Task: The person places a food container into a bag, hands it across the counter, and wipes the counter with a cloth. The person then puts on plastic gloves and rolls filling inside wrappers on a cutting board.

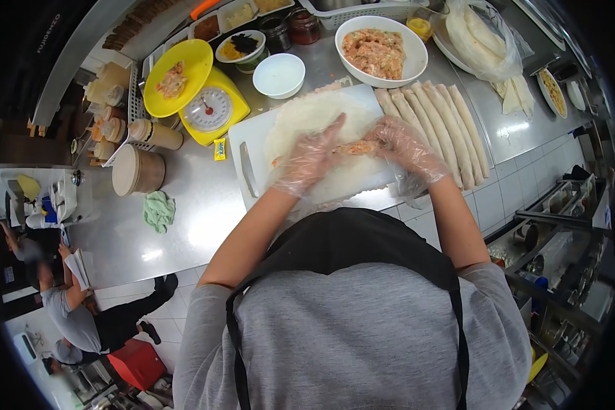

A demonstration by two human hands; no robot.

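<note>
A round white wrapper sheet (297, 116) is spread over the white cutting board (242, 147). Across its middle runs a strip of orange-flecked minced filling (354, 147). My left hand (313, 160), in a clear plastic glove, lies at the left part of the strip with its thumb and fingers stretched out. Gloved the same way, my right hand (406, 145) has its fingers curled together on the strip's right end; the fingertips are partly hidden. Several long pale rolls (434, 126) lie side by side just right of the board.
Behind the board stand a white bowl of minced filling (374, 53), a small white bowl (279, 75) and a yellow scale (215, 109). Wrappers in a plastic bag (482, 41) lie back right. A tub (138, 169) and green cloth (158, 211) sit left. Other people (75, 307) are beyond.
</note>
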